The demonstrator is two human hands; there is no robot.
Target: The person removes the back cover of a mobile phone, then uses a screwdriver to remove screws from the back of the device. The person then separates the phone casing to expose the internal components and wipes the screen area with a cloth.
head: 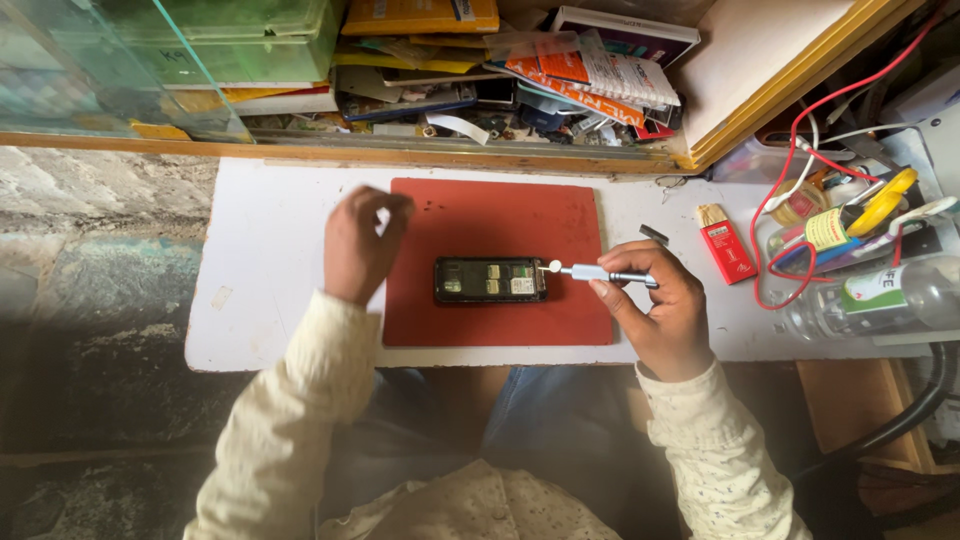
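1. Fingers (pixel 612 268) of the right hand (pixel 660 315) close around a slim metal screwdriver (pixel 605 273), its tip lying level and just off the right end of an opened phone (pixel 490 280).
2. Raised above the table (pixel 270 270), the left hand (pixel 358 245) has its fingers curled and pinched together; whether they grip anything small cannot be told.
3. With its back cover off, the phone lies flat and lengthwise at the centre of a red mat (pixel 500 330), showing dark inner parts and small pale labels.
4. Doing this well, by judgement, means keeping the driver in line with the screw, pressing lightly, and steadying the phone so that it does not slide.
5. Matte and probably grippy, the mat has rounded corners; under it, the white table looks smooth and scuffed.
6. Right of the mat lie a red lighter-shaped item (pixel 727 250), looping red wire (pixel 790 180), a clear plastic bottle (pixel 880 295) and assorted tools.
7. Beyond the table, a shelf (pixel 450 150) carries stacked papers and packets behind a wooden lip.
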